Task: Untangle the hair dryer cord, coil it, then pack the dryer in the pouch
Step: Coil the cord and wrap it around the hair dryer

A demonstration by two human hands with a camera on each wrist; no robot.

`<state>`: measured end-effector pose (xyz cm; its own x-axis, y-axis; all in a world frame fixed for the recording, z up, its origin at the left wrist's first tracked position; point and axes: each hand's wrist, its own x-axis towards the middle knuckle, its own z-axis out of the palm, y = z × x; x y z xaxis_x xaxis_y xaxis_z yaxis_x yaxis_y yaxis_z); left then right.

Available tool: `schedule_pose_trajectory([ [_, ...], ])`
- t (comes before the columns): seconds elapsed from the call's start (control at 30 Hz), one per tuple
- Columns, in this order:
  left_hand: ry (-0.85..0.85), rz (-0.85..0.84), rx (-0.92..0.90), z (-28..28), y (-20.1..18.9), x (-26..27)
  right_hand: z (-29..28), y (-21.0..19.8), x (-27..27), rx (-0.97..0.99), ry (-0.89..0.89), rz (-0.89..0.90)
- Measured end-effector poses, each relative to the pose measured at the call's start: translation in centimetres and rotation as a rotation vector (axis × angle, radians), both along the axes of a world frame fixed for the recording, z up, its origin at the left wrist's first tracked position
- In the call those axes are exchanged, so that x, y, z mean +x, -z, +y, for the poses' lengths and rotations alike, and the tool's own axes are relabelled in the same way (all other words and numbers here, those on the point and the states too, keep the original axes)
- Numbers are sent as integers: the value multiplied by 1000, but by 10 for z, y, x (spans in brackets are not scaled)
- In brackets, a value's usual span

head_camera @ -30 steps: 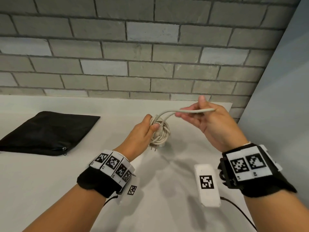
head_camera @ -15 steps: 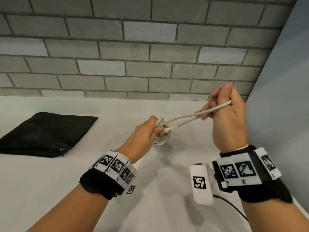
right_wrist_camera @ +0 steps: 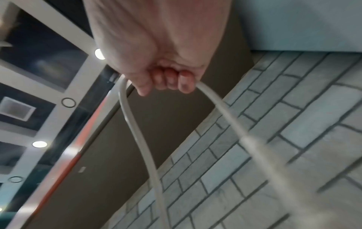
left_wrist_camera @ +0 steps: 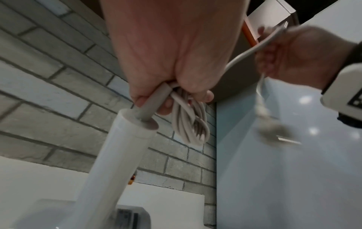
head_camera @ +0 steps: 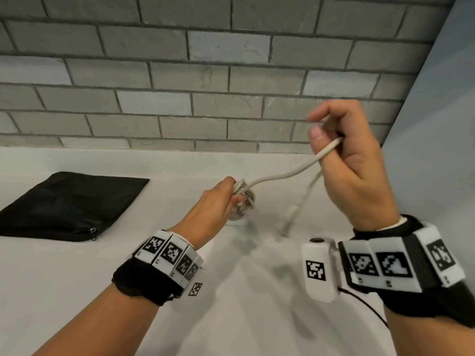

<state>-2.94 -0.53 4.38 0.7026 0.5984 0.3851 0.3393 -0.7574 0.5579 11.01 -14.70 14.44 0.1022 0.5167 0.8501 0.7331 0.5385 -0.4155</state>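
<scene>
Against a grey brick wall, above the white tabletop (head_camera: 77,291), coiling is under way: the left hand (head_camera: 216,201) grips the bundled cord (head_camera: 243,199) at the dryer (left_wrist_camera: 109,162), the right hand (head_camera: 352,160) pinches its free end, which I judge needs laying onto the bundle next; the black pouch (head_camera: 66,204) waits far left.

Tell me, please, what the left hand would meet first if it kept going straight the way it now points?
Probably the grey brick wall. The left hand, gripping the coiled beige cord, points forward over the white counter, with nothing visible between; depth is unclear, so it might meet the counter first.
</scene>
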Motion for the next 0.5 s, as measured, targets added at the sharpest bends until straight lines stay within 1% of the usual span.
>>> schedule_pose_trajectory([
  [0.07, -4, -34, 6, 2, -3, -4, 5, 8, 23, -79, 135, -21],
  [0.13, 1, -73, 7, 0, -4, -6, 11, 24, 43, -198, 308, -62],
  [0.2, 5, -103, -10, -3, -4, -7, 17, 44, 59, -425, 466, -124],
  [0.23, 3, -116, -21, -5, -4, -7, 17, 52, 62, -563, 503, -161],
  [0.27, -3, -126, -26, -7, -3, -7, 16, 57, 62, -669, 488, -190],
  [0.3, -8, -132, -26, -7, -3, -6, 15, 60, 60, -731, 422, -196],
  [0.37, -16, -139, -20, -8, -2, -3, 16, 60, 45, -761, 236, -173],
  [0.43, -16, -150, -24, -9, -2, 0, 22, 62, 23, -699, 67, -105],
  [0.5, -11, -170, -33, -11, -2, 0, 29, 67, 11, -569, -3, 20],
])
